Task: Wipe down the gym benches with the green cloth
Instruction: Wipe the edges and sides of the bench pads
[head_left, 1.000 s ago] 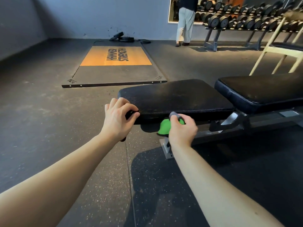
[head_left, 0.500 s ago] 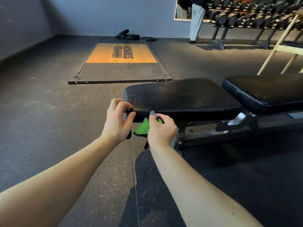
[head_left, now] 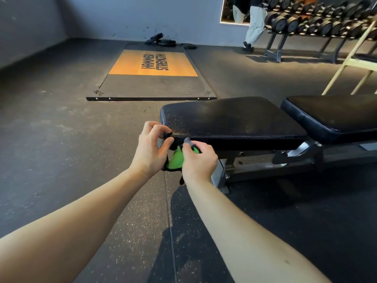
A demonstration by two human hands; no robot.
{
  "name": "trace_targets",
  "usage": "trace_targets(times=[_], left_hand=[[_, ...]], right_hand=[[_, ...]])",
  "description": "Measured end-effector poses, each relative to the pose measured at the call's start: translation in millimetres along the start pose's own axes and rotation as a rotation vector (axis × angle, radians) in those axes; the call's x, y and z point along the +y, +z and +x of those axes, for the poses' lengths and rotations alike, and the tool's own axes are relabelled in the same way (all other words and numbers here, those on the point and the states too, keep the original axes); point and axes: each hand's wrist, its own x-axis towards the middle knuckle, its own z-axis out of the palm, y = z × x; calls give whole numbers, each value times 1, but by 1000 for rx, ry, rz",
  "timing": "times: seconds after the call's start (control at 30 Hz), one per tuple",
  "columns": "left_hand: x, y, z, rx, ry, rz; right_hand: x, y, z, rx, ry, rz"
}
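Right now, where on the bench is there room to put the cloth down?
The seat pad is bare on top, all across to the gap before the back pad, also bare. Crowded: its near-left corner, where left hand, right hand and green cloth bunch.

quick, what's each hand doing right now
Left hand: pinches the near corner of the seat pad.
Right hand: grips the green cloth.

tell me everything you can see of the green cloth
The green cloth is bright green, soft-looking and crumpled into a bunch, hanging just under the near corner of the black bench pad. The right hand grips its upper part and hides much of it. The left hand, pinching the pad's corner, sits close beside it; contact there cannot be told.
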Motion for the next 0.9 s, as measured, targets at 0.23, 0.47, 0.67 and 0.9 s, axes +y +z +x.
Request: trace_targets(times=[0.23, 0.47, 0.67, 0.9], left_hand=[[3, 0, -1, -25, -64, -11], [2, -6, 2, -48, -90, -29], [11, -33, -12, -123, -157, -89], [33, -40, -25, -302, -246, -117]], right_hand=[[8, -55, 46, 262, 157, 49], [-7, -8, 2, 82, 57, 44], [-18, -18, -7, -183, 103, 112], [-36, -33, -6, -417, 156, 149]])
